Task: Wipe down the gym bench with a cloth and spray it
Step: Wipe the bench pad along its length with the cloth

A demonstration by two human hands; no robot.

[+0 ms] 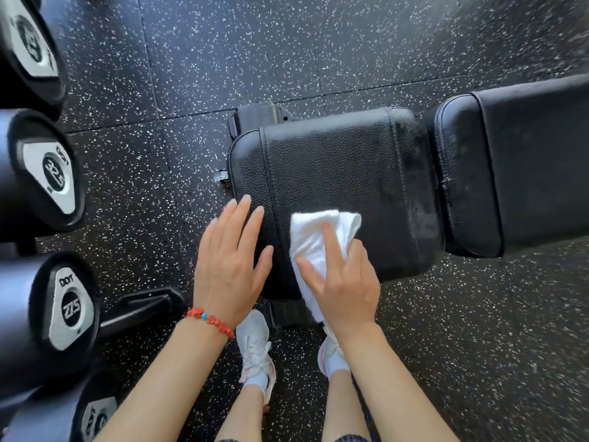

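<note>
Bench (334,161): black, grained padding in two parts, seat pad toward the left, back pad (526,161) to the right, a narrow gap between. Stands on speckled rubber floor (318,52); frame foot (255,118) pokes out past the seat's far left corner. Judged heavy and fixed in place, so no need to lift; padding likely firm with a little give, the textured cover grippy when dry, probably slicker once sprayed. Best braced by a flat palm at an edge rather than gripped.

Dumbbells (57,177): racked along the left, numbered end caps facing up. Not part of the job.

Left hand (229,266): fingers straight and spread, holding nothing, over the seat's near left corner; touching or just hovering cannot be told.

Right hand (344,282): on the cloth near the seat's near edge, index finger straight on top, thumb out to the side, other fingers curled round the cloth's right side.

Cloth (315,237): white, bunched, lying on the seat pad toward its near edge, one end trailing off that edge under the wrist. Judged light, soft, floppy; apt to ball up, so better spread and pressed flat.

Bracelet (210,319): red beads on the left wrist.

Containers: none visible; no spray bottle in view either.
</note>
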